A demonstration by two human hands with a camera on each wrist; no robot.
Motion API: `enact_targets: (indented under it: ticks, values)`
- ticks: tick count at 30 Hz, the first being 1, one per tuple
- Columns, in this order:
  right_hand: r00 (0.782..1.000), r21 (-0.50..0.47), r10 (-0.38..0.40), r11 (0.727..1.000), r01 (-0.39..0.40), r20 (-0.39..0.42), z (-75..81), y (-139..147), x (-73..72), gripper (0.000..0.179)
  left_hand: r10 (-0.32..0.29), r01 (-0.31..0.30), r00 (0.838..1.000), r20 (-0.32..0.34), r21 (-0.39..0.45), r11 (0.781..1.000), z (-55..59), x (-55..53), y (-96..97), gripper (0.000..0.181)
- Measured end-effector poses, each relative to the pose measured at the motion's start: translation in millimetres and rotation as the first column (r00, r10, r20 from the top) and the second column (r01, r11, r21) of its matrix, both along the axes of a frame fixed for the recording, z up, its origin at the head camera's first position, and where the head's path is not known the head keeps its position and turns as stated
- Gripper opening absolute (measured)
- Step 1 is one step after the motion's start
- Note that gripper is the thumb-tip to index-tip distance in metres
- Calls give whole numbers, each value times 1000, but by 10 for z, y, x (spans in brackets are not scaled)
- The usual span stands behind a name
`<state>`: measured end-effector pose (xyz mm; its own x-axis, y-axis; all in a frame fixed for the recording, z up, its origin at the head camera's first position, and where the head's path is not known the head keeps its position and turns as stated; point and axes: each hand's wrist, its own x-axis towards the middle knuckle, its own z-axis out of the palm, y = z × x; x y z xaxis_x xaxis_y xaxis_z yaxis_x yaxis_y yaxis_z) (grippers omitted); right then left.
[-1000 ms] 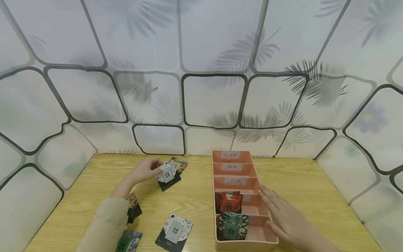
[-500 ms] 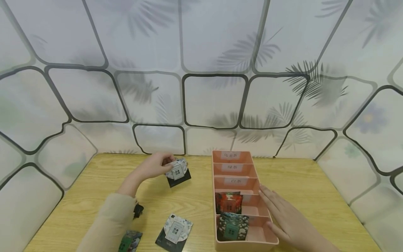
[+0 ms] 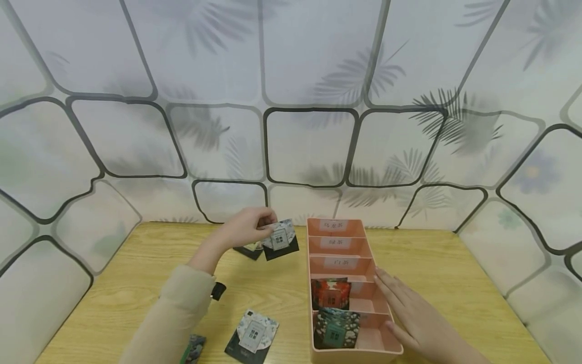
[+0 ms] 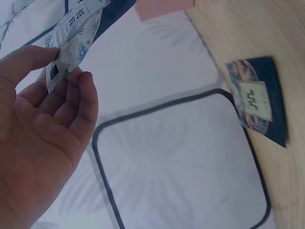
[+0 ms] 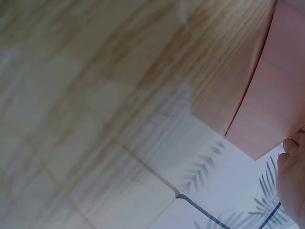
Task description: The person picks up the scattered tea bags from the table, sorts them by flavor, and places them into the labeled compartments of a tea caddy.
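Note:
My left hand [image 3: 243, 228] pinches a white-and-black tea sachet [image 3: 282, 241] between thumb and fingertips, raised over the table left of the pink box [image 3: 356, 356]. In the left wrist view the held sachet [image 4: 76, 36] tilts at the top left. Fingers extended, my right hand [image 3: 416, 316] rests against the box's right side. That long box has several compartments in a row; red tea sachets [image 3: 331, 293] and dark green tea sachets [image 3: 336, 328] fill the two nearest me. The third bears a paper label, as do the two farther back.
Behind the left hand a yellow-labelled sachet [image 4: 257, 100] lies on the wooden table [image 3: 454, 273]. Another white-and-black sachet [image 3: 252, 334] lies near the front. Beside the left sleeve, a green sachet [image 3: 194, 349] and a dark sachet [image 3: 218, 290] are partly hidden. A patterned backdrop [image 3: 309, 146] encloses the table.
My left hand has carried the white-and-black sachet rightward toward the box, away from the yellow-labelled sachet it overlapped. My right hand has stayed at the box's side.

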<state>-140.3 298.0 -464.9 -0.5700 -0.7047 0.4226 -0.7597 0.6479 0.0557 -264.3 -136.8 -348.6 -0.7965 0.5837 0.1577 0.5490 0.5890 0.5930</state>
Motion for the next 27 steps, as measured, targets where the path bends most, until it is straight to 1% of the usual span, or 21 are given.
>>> enact_targets:
  ticks: [3, 6, 9, 12, 15, 21, 27]
  values:
    - [1000, 4, -4, 1000, 4, 1, 0, 0, 8, 79, -16, 16, 1000, -3, -2, 1000, 71, 2, 109, 7]
    - [1000, 0, -3, 1000, 3, -3, 1, -2, 9, 79, -21, 21, 1000, -15, -7, 1000, 118, -8, 222, 8]
    - [1000, -2, -4, 1000, 4, -1, 3, -6, 9, 79, -32, 32, 999, -18, -4, 999, 148, -20, 340, 8]
    - [1000, 3, -11, 1000, 11, 2, 4, -10, 12, 80, -61, 61, 998, -10, 17, 998, 161, -30, 461, 9]
    - [1000, 10, -18, 1000, 18, 5, 3, -8, 22, 80, -95, 95, 995, -5, 41, 995, 162, -33, 587, 9]
    - [1000, 2, -20, 1000, 20, 4, 10, -6, 28, 81, -124, 126, 991, -45, 43, 991, 163, -29, 806, 10]
    - [1000, -6, -11, 1000, 11, 2, 23, -9, 16, 80, -155, 157, 987, -45, 51, 986, 106, -37, 960, 10]
